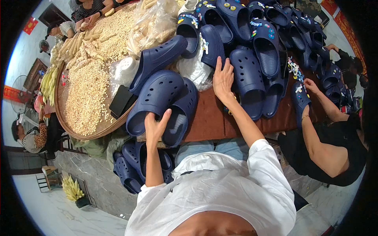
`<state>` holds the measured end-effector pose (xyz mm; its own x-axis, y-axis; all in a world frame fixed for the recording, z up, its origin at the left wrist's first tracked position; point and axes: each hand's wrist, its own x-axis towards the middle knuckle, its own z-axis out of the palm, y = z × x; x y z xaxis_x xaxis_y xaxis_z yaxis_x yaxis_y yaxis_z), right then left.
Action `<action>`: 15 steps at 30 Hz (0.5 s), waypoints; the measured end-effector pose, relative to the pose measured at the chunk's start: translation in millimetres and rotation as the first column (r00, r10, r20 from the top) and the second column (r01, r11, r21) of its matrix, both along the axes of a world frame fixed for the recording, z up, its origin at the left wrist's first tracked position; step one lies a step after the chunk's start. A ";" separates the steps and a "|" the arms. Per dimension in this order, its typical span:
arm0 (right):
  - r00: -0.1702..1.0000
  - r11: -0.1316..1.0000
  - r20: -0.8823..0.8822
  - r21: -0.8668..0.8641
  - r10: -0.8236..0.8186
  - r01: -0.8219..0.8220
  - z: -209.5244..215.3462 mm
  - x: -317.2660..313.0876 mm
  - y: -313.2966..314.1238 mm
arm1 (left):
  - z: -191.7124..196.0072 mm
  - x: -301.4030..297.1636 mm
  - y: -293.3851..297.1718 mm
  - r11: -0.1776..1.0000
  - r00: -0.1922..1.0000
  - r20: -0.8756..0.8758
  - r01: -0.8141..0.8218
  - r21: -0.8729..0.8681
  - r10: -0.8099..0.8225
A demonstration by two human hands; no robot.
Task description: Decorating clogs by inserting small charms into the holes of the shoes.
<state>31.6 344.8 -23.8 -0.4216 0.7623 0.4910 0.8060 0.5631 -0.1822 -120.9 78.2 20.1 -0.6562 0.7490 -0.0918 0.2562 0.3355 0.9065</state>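
My left hand (156, 128) grips a plain navy clog (159, 88) by its opening, the fingers inside it and hidden, the thumb outside. A second plain navy clog (189, 104) lies against it, partly underneath. My right hand (223, 80) reaches over the table with its fingers stretched out, the fingertips touching the end of a navy clog (212, 43) with a white charm on its side. Just right of that hand, another plain navy clog (246, 69) lies with its toe pointing away. One more clog (165, 55) is propped on its side beyond my left hand.
Many navy clogs, some with colourful charms (271, 33), cover the table's (212, 118) far right. At left, a round tray (61, 114) holds corn kernels and a black phone (123, 100). On my right, a co-worker's hand (313, 86) handles a decorated clog (301, 100). More clogs (128, 171) sit below the table edge.
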 end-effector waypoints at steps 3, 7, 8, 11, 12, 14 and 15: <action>0.998 0.998 -0.035 0.040 -0.043 0.045 0.7 -1.6 9.9 | 10.6 30.9 -6.7 0.973 0.891 -0.395 -0.178 0.147 0.223; 0.997 1.000 -0.075 -0.013 0.013 -0.014 4.6 -0.3 12.9 | 4.0 58.5 -14.6 0.889 0.738 -0.523 -0.236 0.393 0.427; 0.996 1.000 -0.090 -0.004 0.023 -0.024 6.7 1.0 12.0 | 1.2 62.7 -16.5 0.890 0.738 -0.524 -0.235 0.391 0.425; 0.988 0.994 -0.143 -0.085 0.050 -0.063 20.5 10.3 -2.4 | -8.0 71.3 -19.9 0.882 0.764 -0.513 -0.154 0.445 0.392; 0.989 0.994 -0.139 -0.091 0.048 -0.061 22.3 14.7 -6.7 | -9.3 74.1 -18.1 0.885 0.767 -0.511 -0.154 0.439 0.387; 0.964 0.986 -0.257 -0.123 0.074 -0.108 25.9 25.6 -18.3 | -10.3 83.6 -12.1 0.870 0.900 -0.325 -0.107 0.481 0.291; 0.958 0.978 -0.273 -0.158 0.087 -0.134 27.6 34.1 -27.2 | -10.4 88.0 -5.5 0.856 0.922 -0.272 -0.107 0.505 0.275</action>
